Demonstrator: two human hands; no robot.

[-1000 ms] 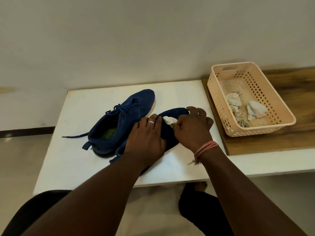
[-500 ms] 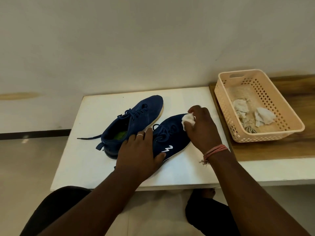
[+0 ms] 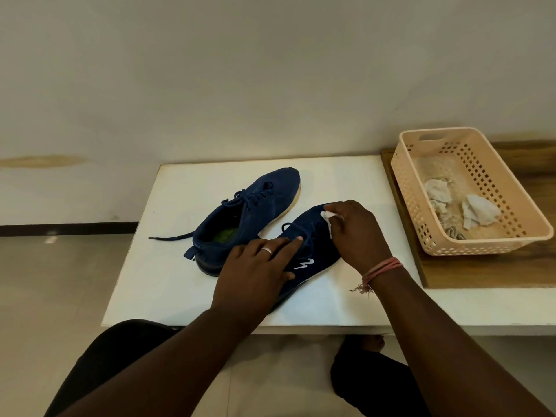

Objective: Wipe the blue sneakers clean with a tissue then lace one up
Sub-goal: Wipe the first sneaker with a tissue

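Note:
Two blue sneakers lie on the white table (image 3: 168, 284). The far sneaker (image 3: 249, 212) is laced, with one lace end trailing left. On the near sneaker (image 3: 313, 245), which shows a white logo on its side, my left hand (image 3: 255, 275) rests with straight fingers over the heel and lace area. My right hand (image 3: 355, 233) pinches a white tissue (image 3: 328, 219) and presses it against the toe part of the near sneaker. Most of the tissue is hidden under my fingers.
A peach plastic basket (image 3: 508, 245) with crumpled used tissues (image 3: 475, 212) stands on a wooden surface (image 3: 481, 272) to the right of the table. A wall runs behind the table. My knees sit below the table's front edge.
My right hand with the tissue has slid back and forth over the near sneaker's toe. My left hand shifted toward the heel, uncovering the white logo. The camera view moved.

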